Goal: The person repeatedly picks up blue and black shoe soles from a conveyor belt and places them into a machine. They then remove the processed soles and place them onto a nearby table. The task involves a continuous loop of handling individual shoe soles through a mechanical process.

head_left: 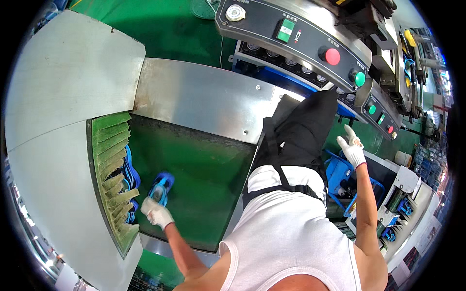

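Observation:
My left hand [157, 213], in a white glove, is closed around the near end of a blue shoe [164, 183] with lighter blue straps. The shoe is over the green conveyor belt [208, 189], slightly blurred; whether it touches the belt I cannot tell. Left of it, several blue shoes [131, 167] show partly through a green strip curtain [110, 160], their far parts hidden. On the other side my right hand [353, 149], also gloved, is held out with thumb and fingers apart and nothing in it. It is nearest to the blue rack [340, 174] below.
A grey metal housing [43, 145] borders the curtain at left. Ahead stands a machine with a control panel [296, 36] bearing red and green buttons. Another panel [381, 114] sits to its right. At far right, a second curtained unit [395, 213] holds more blue shoes.

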The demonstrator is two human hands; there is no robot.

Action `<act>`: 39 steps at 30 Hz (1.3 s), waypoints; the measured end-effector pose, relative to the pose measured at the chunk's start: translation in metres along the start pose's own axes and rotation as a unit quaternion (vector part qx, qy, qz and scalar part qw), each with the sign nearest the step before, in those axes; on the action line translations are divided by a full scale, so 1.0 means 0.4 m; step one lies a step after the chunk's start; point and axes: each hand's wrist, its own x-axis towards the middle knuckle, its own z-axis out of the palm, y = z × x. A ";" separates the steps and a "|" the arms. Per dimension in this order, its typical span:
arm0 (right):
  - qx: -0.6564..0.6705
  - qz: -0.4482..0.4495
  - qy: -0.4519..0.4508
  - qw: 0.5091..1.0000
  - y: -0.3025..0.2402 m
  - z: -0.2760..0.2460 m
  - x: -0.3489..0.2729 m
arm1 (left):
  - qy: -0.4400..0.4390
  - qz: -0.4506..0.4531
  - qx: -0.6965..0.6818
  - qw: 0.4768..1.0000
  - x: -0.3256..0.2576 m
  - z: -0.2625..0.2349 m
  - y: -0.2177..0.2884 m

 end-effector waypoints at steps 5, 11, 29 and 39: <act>0.133 -0.069 -0.022 0.988 -0.197 -0.011 -0.027 | 0.043 0.060 -0.219 0.973 -0.020 -0.056 0.540; 0.240 -0.256 -0.085 0.933 -0.443 -0.004 -0.112 | -0.024 0.242 -0.201 0.949 0.146 -0.093 0.659; 0.398 0.023 0.129 0.908 -0.012 -0.166 -0.300 | -0.123 0.864 -0.345 0.345 -0.389 -0.733 1.853; 0.907 -0.015 0.086 0.411 0.228 0.160 -0.346 | -0.100 0.727 -0.349 0.583 -0.466 -0.489 2.725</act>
